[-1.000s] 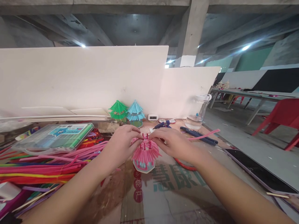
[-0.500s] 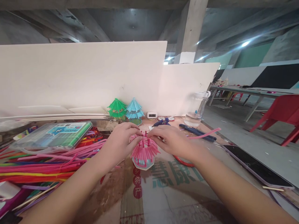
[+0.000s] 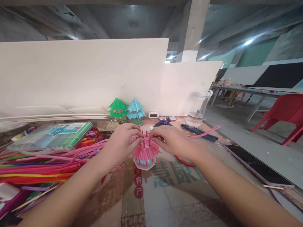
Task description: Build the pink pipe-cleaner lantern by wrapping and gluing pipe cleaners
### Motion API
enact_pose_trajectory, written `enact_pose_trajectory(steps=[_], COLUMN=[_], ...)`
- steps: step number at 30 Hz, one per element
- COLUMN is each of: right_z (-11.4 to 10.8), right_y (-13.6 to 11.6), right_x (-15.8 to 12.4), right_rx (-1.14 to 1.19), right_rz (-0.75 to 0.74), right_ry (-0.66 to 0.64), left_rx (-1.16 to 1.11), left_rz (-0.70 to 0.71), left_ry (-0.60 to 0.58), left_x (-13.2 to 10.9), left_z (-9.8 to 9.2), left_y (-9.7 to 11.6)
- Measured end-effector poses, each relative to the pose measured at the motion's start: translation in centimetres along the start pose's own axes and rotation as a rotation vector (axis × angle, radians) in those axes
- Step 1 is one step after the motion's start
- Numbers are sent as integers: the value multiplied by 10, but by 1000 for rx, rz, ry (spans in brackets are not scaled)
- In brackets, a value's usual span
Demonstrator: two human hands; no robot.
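Right now both hands meet over a little pink straw model (image 3: 145, 154), which stands on a sheet of printed cardboard (image 3: 170, 195) in the middle of the table. The left hand (image 3: 121, 142) comes in from the left with thumb and forefinger pinched narrow on the model's top edge. The right hand (image 3: 174, 142) does the same from the other side, its fingertips closed on the top, just beside the short red sticks that poke up there (which strand each hand grips is hard to make out). The model's pink fringe fans out over a pale blue base. Left of it lies a heap of coloured craft stems (image 3: 47, 164), with a clear plastic case (image 3: 53, 135) resting on top. Further back, against the white board (image 3: 82, 75), stand a green straw tree (image 3: 117, 108) and a blue straw tree (image 3: 135, 109), touching each other. A glass jar (image 3: 198, 110) stands to the right, and a phone (image 3: 258, 165) lies flat near the table's right edge
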State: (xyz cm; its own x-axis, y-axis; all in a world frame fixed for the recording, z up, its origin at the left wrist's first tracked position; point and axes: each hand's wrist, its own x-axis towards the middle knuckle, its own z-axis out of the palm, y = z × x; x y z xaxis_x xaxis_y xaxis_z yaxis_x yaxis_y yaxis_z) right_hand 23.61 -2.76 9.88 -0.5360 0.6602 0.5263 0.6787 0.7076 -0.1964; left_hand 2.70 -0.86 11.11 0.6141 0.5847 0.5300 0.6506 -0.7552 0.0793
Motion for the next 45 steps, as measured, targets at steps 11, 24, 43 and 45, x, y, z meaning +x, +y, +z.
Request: enact_pose_trajectory(steps=[11,24,43,45], right_z=[-2,-6,-5,-5], right_y=[-3,-3,-3,-3], right_x=[0,0,0,1], right_rx=[18,99,87,85], right_rz=[-7,14,28,24], right_ry=[18,32,12,18], left_rx=[2,10,25,17], left_rz=[24,70,79,83], left_ry=[27,36,37,48], left_x=[-1,-2,-2,-2], left_z=[1,-1,-3,-2], left_y=[-1,-6,-2,-1])
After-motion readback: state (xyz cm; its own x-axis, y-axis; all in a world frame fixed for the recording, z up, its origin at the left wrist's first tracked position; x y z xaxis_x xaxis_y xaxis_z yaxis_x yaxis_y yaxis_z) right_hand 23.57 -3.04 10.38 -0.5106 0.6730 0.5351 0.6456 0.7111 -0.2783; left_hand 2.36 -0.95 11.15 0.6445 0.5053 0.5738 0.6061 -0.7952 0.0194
